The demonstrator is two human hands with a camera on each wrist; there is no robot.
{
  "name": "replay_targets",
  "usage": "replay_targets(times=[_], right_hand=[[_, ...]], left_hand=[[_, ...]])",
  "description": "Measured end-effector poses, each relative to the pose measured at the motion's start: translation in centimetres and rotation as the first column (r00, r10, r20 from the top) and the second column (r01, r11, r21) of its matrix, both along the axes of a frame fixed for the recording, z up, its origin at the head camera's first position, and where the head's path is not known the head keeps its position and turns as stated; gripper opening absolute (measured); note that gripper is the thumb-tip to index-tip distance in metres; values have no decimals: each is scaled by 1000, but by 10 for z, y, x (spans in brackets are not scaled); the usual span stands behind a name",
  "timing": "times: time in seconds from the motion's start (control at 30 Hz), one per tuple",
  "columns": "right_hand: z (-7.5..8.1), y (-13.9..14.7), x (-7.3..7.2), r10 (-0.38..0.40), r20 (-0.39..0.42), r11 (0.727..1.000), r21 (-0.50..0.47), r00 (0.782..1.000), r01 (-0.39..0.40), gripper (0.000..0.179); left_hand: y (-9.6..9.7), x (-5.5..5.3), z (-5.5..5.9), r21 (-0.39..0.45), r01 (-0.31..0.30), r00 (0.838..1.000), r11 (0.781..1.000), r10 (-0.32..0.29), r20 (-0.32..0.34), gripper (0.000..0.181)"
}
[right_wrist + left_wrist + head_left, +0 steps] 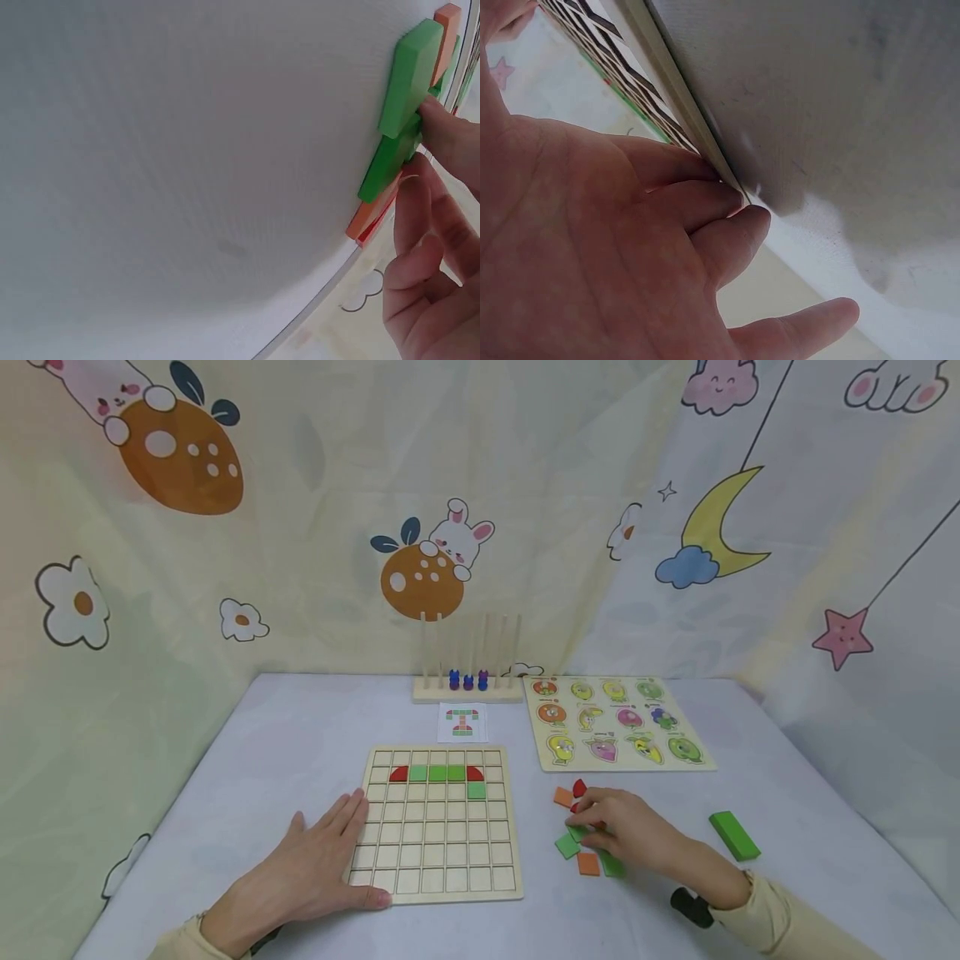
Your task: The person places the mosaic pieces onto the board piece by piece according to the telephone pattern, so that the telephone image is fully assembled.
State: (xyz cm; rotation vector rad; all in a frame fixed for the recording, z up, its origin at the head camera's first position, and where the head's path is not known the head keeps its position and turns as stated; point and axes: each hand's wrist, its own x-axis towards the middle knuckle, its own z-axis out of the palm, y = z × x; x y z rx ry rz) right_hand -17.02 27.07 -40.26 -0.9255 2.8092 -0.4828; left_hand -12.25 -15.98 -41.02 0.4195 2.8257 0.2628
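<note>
A wooden grid board [435, 853] lies mid-table. Near its top, a row runs from one red quarter-round tile [400, 774] through several green squares to another red quarter-round [475, 773]; a lighter green square [476, 791] sits below the right one. With straight fingers along the board's left edge and the thumb at its lower left corner, my left hand [307, 864] steadies it. My right hand [633, 828] is over a loose pile right of the board, thumb and fingertips pinching a green tile [411, 146] that they partly hide. Orange squares [588, 864] and red pieces [579, 788] lie around it.
A pattern card [462, 723] lies behind the board, before a pegged wooden stand [467, 692] with blue-purple beads. A fruit puzzle board [615, 762] is at back right. On the right rests a green block [735, 836]. A printed cloth hangs behind the table.
</note>
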Motion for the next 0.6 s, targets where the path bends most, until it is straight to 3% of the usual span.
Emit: replay_targets(times=[0.2,0.37,0.5,0.6], right_hand=[[-2,-1,1,-7,-28,1000,-10,1000,6,30],[-2,-1,-1,-18,-3,999,-35,1000,18,28],[2,-2,-4,-23,19,998,-57,1000,24,28],[6,-6,-7,-7,-11,997,-81,1000,7,29]], left_hand=[[0,0,0,-4,-5,1000,1000,5,12,139],[1,0,0,-3,-9,1000,1000,9,13,139],[1,-1,0,-11,-6,1000,1000,6,10,140],[2,-2,0,-19,-9,1000,1000,9,12,140]])
